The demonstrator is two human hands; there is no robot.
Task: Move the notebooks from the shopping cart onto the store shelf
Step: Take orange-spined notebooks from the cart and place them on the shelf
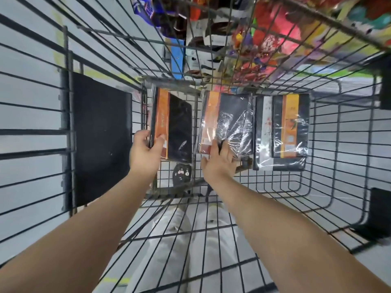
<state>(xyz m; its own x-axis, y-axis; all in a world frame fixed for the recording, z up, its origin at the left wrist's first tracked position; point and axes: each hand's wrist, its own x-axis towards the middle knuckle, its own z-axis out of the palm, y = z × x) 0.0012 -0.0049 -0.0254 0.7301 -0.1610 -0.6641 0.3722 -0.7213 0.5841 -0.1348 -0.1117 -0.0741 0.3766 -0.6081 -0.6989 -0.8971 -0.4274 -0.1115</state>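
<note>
Inside the wire shopping cart [317, 187], a person's left hand [146, 151] grips the near left edge of a black-and-orange notebook [175, 127], thumb on its cover. The right hand [220, 161], fingers spread and straight, rests on the near end of a plastic-wrapped notebook [228, 121] just to the right. A third wrapped stack [283, 132] lies farther right on the cart floor, with colourful packages [264, 43] beyond

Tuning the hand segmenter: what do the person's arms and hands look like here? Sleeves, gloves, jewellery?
Two bare hands, the left hand and the right hand, with no gloves. The left forearm and right forearm are uncovered all the way to the frame edge, so no sleeve shows. No watch, bracelet or ring is visible on either side.
</note>
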